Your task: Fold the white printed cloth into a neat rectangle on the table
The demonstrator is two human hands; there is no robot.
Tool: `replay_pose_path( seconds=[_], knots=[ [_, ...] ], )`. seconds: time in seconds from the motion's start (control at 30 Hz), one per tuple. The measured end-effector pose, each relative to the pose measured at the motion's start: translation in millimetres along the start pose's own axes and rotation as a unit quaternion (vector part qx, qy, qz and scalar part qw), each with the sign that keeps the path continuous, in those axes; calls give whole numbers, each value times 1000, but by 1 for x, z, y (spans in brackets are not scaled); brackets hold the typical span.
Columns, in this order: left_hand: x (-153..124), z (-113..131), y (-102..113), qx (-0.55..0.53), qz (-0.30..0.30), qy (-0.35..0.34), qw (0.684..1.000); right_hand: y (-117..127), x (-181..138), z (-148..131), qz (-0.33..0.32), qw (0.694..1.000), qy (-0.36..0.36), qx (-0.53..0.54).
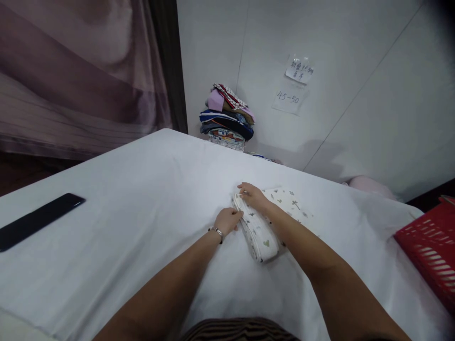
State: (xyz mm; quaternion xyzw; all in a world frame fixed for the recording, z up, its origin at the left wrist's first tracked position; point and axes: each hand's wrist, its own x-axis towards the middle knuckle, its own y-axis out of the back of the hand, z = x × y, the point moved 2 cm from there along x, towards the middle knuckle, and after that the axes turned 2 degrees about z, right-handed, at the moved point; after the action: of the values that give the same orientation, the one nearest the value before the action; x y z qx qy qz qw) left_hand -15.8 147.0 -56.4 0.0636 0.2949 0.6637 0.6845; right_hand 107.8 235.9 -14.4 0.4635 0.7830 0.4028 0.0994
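Observation:
A white cloth (261, 237) with small green and brown plant prints lies on the white-covered table (149, 189). Its near part is folded into a thick narrow strip, while a flatter part spreads out to the right beneath my right forearm. My left hand (228, 219), with a bracelet at the wrist, pinches the left edge of the strip between thumb and fingers. At the strip's far end, my right hand (253, 196) has its fingers closed on the cloth. Part of the cloth is hidden by the right arm.
A long black flat object (39, 220) lies on the table's left side. Folded fabrics (227, 118) are stacked beyond the far edge, by the wall with paper notes (298, 71). A red plastic basket (432, 241) stands at the right. A curtain (81, 76) hangs at left.

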Motion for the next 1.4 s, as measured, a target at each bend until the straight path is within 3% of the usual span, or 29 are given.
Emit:
replay_pose_path(
  seconds=[0.3, 0.57, 0.7, 1.13, 1.2, 1.27, 1.33, 1.4],
  knots=[
    [-1, 2, 0, -11, -2, 1, 1000, -9, 5, 10, 4, 1000, 22, -9],
    [-1, 2, 1, 2, 3, -5, 1000, -11, 5, 11, -7, 984, 54, -167],
    [1, 0, 1, 2, 13, -8, 1000, -11, 5, 9, -43, 970, 61, -233],
    [7, 10, 9, -41, -10, 47, 998, -11, 7, 4, -63, 957, 50, -279],
    [7, 17, 16, 3, 16, 39, 999, -12, 8, 6, -63, 957, 54, -279],
    [6, 27, 24, 87, 85, 1, 993, -13, 8, 7, -62, 957, 60, -277],
    [5, 38, 27, 173, 170, -72, 967, -12, 9, 7, -61, 957, 64, -277],
    [5, 48, 23, 233, 219, -160, 934, -11, 8, 6, -64, 955, 62, -284]
  ],
)
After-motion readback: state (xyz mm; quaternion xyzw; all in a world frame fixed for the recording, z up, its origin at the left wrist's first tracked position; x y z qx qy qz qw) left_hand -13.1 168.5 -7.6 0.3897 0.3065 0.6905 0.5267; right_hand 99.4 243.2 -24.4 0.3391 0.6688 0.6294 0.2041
